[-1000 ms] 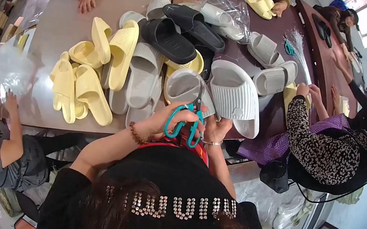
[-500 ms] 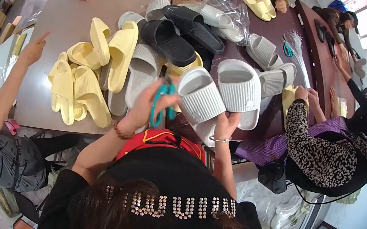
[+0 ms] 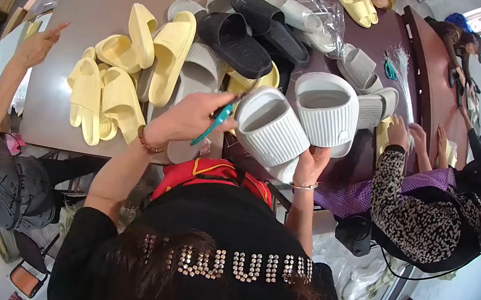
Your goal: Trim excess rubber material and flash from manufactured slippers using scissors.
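My left hand [image 3: 190, 117], a beaded bracelet at its wrist, grips scissors with teal handles [image 3: 214, 125]. Their blades reach up to the left edge of a pale grey ribbed slide slipper [image 3: 275, 132]. A matching slipper [image 3: 328, 112] leans beside it on the right. Both are held up together by my right hand [image 3: 311, 166], which wears a bangle and is closed on them from below. Just beyond the scissors lie a yellow slipper [image 3: 270, 77] and a black slipper [image 3: 233, 41].
Yellow slippers [image 3: 120, 98] are heaped at the left, more grey ones [image 3: 362, 69] at the right. Clear plastic wrap [image 3: 330, 12] lies behind, near a bundle of white ties [image 3: 402, 75]. A co-worker's arm [image 3: 6, 85] points in from the left; another person [image 3: 415, 211] works at the right.
My left hand has turned and brought the scissors against the left slipper's edge. My right hand still holds the pair. The whole view has shifted slightly.
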`<action>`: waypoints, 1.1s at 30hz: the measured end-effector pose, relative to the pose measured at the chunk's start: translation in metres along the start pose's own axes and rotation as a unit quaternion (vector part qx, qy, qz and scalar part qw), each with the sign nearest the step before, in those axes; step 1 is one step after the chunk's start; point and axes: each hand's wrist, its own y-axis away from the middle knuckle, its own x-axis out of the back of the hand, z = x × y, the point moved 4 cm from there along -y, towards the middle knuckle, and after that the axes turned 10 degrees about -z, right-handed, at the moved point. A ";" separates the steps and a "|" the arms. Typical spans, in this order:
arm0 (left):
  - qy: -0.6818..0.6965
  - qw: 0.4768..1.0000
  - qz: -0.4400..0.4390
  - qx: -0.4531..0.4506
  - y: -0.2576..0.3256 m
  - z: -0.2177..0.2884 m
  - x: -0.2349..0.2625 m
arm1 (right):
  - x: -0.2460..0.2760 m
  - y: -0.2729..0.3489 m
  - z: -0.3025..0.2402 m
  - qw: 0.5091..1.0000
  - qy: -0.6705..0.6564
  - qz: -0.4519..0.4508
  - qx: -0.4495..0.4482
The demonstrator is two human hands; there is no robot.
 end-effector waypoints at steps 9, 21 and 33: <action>0.074 0.995 -0.012 0.067 -0.005 -0.025 -0.015 | 0.011 -0.003 0.036 0.995 0.042 -0.048 -0.072; 0.327 0.908 0.207 0.159 0.055 -0.059 -0.031 | 0.131 -0.214 0.027 0.944 0.307 -0.044 -0.113; 0.314 0.869 0.332 0.191 0.079 -0.080 -0.049 | 0.101 -0.367 0.034 0.900 0.320 -0.284 -0.080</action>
